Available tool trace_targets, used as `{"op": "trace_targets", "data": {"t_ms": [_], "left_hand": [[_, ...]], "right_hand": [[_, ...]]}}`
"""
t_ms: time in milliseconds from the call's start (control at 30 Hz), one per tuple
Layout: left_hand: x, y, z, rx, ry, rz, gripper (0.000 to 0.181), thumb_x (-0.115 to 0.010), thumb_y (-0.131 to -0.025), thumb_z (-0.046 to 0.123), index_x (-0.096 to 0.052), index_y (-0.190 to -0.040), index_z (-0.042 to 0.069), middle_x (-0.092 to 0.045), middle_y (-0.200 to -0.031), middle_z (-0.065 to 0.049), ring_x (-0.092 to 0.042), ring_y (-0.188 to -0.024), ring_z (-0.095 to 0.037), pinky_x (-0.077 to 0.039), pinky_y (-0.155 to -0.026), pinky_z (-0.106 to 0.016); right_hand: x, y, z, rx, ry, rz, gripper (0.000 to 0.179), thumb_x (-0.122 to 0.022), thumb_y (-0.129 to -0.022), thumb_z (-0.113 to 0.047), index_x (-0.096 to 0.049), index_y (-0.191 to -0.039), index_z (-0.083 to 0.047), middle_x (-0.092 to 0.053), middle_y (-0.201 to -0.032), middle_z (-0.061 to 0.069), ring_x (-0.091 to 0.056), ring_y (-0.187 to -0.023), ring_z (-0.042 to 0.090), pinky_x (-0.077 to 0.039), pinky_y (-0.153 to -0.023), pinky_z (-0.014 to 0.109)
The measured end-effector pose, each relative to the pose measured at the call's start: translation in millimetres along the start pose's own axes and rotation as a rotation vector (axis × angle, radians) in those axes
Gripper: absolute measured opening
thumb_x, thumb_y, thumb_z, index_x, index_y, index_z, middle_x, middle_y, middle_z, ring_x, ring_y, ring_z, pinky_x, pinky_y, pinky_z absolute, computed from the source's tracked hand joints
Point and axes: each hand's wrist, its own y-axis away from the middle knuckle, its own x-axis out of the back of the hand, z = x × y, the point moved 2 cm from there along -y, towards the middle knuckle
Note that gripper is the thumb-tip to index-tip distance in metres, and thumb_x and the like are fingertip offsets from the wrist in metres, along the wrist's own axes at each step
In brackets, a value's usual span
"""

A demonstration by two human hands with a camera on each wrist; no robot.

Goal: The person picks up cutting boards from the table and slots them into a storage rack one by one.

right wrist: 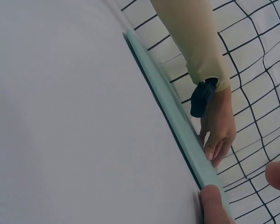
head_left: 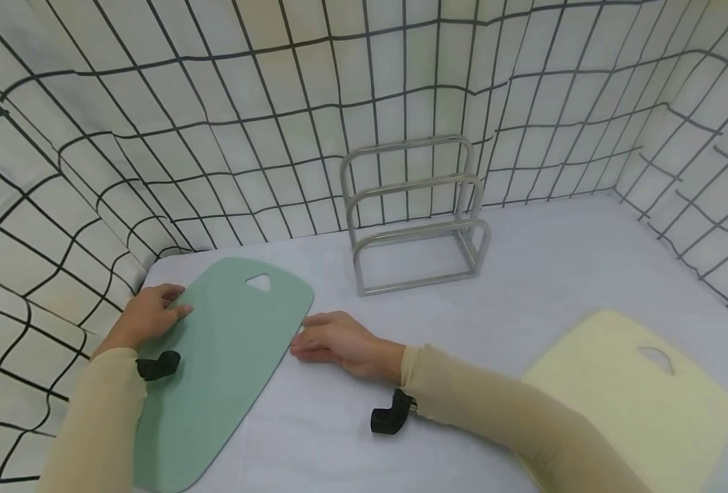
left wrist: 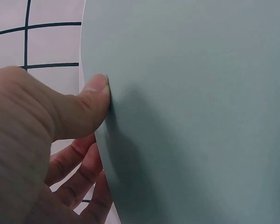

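Note:
A light green cutting board (head_left: 222, 349) with a cut-out handle hole lies on the white surface at the left. At its left edge is my left hand (head_left: 144, 318). In the left wrist view, the thumb (left wrist: 95, 95) lies over the face of the green board (left wrist: 191, 102), while the other fingers sit at and partly behind its edge, pinching it. My right hand (head_left: 342, 342) is at the board's right edge, fingertips touching it. Only a fingertip (right wrist: 211, 198) at the rim and a thumb held apart show in the right wrist view.
A metal rack (head_left: 422, 283) of several upright hoops stands near the back. A pale yellow cutting board (head_left: 616, 404) lies at the right, partly covered by my right sleeve. Grid-patterned cloth (head_left: 265, 157) rises behind and on both sides.

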Motion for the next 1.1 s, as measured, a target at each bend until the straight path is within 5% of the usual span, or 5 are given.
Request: {"op": "trace_targets", "data": {"t_ms": [667, 1100], "left_hand": [[3.4, -1.7, 0.5, 0.066, 0.043, -0.054, 0.066, -0.056, -0.102, 0.023, -0.032, -0.146, -0.021, -0.039, -0.142, -0.045, -0.045, -0.126, -0.059, -0.041, -0.105, -0.071], [5.6, -2.6, -1.8, 0.109, 0.08, -0.093, 0.069, -0.056, -0.102, 0.024, -0.028, -0.148, -0.02, -0.035, -0.146, -0.045, -0.041, -0.13, -0.059, -0.039, -0.109, -0.071]], "right_hand": [[-1.5, -2.4, 7.6, 0.011, -0.064, 0.034, 0.071, -0.07, -0.093, -0.003, -0.036, -0.154, 0.007, -0.074, -0.117, 0.019, -0.072, -0.101, 0.017, -0.061, -0.098, 0.036], [-7.0, -0.2, 10.7, 0.055, -0.001, 0.063, 0.065, -0.068, -0.09, -0.005, -0.044, -0.149, 0.009, -0.07, -0.132, 0.021, -0.069, -0.121, 0.022, -0.056, -0.105, 0.033]]}}
